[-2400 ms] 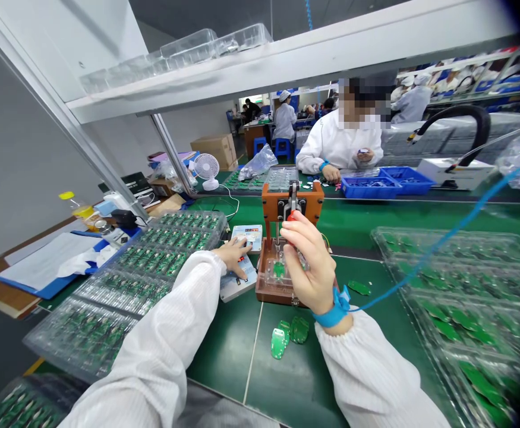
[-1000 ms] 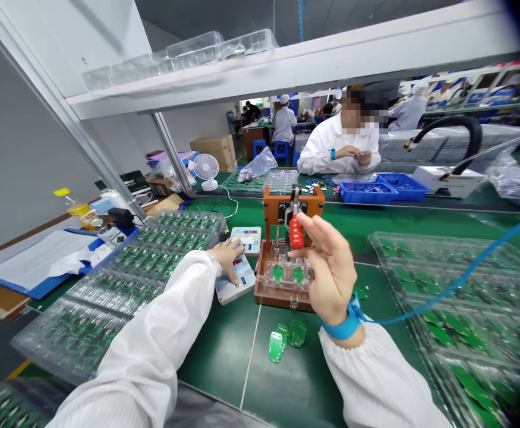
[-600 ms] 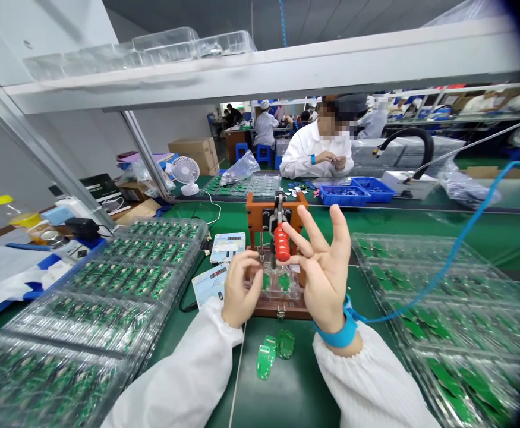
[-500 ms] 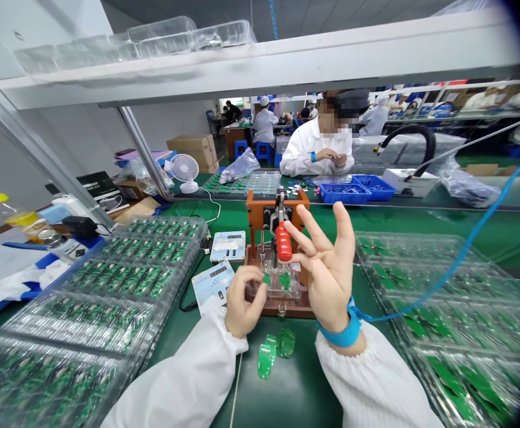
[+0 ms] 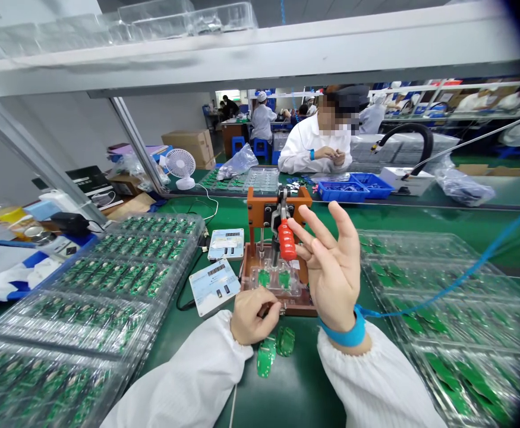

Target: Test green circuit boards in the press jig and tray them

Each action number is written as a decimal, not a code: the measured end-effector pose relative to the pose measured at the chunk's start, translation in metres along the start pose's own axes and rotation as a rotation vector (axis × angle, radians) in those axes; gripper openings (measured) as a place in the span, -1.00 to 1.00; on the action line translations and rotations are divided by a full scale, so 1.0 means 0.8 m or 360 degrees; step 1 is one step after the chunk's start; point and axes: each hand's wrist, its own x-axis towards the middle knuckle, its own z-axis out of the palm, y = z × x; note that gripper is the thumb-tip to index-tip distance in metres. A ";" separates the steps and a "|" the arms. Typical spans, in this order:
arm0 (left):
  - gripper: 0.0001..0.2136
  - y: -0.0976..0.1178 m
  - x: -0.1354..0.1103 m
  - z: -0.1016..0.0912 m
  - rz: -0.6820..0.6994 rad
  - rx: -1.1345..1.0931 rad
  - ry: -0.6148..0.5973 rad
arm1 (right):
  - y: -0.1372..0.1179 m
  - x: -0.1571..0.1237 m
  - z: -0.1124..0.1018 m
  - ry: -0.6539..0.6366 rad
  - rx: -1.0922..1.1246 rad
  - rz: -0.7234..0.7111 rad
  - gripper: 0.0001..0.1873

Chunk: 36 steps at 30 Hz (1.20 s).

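Observation:
My left hand (image 5: 255,315) is curled, thumb and forefinger close together at the front edge of the brown fixture base (image 5: 301,307); I see nothing held. Just below it lie loose green circuit boards (image 5: 266,358), partly overlapping. My right hand (image 5: 335,270), with a blue wrist strap (image 5: 344,329), has its fingers spread, their tips beside the red grip (image 5: 287,240) of the toggle clamp and seeming to touch it. Two green boards (image 5: 284,279) sit side by side in the fixture's clear nest, under the orange clamp frame (image 5: 257,213).
Clear trays of boards flank me, the left tray (image 5: 121,267) and the right tray (image 5: 420,279). Two display boxes (image 5: 215,286) stand left of the fixture. A blue cord (image 5: 465,270) runs from my right wrist. Opposite, a co-worker (image 5: 317,145) sits behind blue bins (image 5: 343,191).
My left hand has moved from the clear nest down and right to the base's front edge, uncovering the left board. My right hand stays by the red grip. The view has shifted slightly.

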 end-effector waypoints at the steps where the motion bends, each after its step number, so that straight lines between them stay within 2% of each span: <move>1: -0.89 0.000 0.000 0.000 0.0005 -0.0004 0.0000 | 0.000 0.001 -0.001 -0.0010 0.0034 0.0011 -0.41; 4: -0.90 0.001 0.000 -0.001 0.0013 -0.0006 0.0016 | 0.003 0.006 -0.007 -0.0023 0.0178 0.0079 -0.40; 8: -0.90 0.001 0.000 -0.001 0.0041 0.0015 0.0046 | 0.015 0.014 -0.028 0.0117 0.0363 0.0231 -0.46; 9: -0.90 0.001 0.000 -0.001 0.0048 0.0019 0.0047 | 0.018 0.015 -0.035 0.0115 0.0403 0.0280 -0.47; 11: -0.89 0.001 -0.001 -0.001 0.0053 0.0019 0.0040 | 0.020 0.017 -0.047 -0.0014 0.0545 0.0398 -0.48; 12: -0.89 0.001 -0.001 -0.001 0.0053 0.0019 0.0035 | 0.019 0.017 -0.052 -0.0115 0.0708 0.0464 -0.49; 14: -0.89 0.002 -0.001 -0.001 0.0054 0.0025 0.0034 | 0.013 0.017 -0.056 -0.0292 0.1301 0.0611 -0.46; 17: -0.89 0.002 0.000 -0.001 0.0055 0.0040 0.0040 | -0.001 0.016 -0.053 -0.0349 0.2493 0.0899 -0.39; 18: -0.89 0.002 -0.001 -0.001 0.0057 0.0038 0.0041 | -0.004 0.016 -0.052 -0.0339 0.2789 0.0985 -0.37; 21: -0.90 0.001 -0.001 0.000 0.0070 0.0015 0.0043 | -0.008 0.016 -0.050 -0.0333 0.3218 0.1127 -0.32; 26: -0.89 0.001 -0.001 0.000 0.0071 -0.0001 0.0031 | -0.007 0.014 -0.051 -0.0269 0.3317 0.1218 -0.30; 30: -0.89 0.000 -0.002 0.000 0.0060 -0.0013 0.0014 | -0.010 0.012 -0.046 -0.0268 0.3145 0.1182 -0.33; 36: -0.89 -0.001 -0.004 0.000 0.0061 -0.0014 0.0003 | -0.018 0.007 -0.030 -0.0091 0.2943 0.0933 -0.44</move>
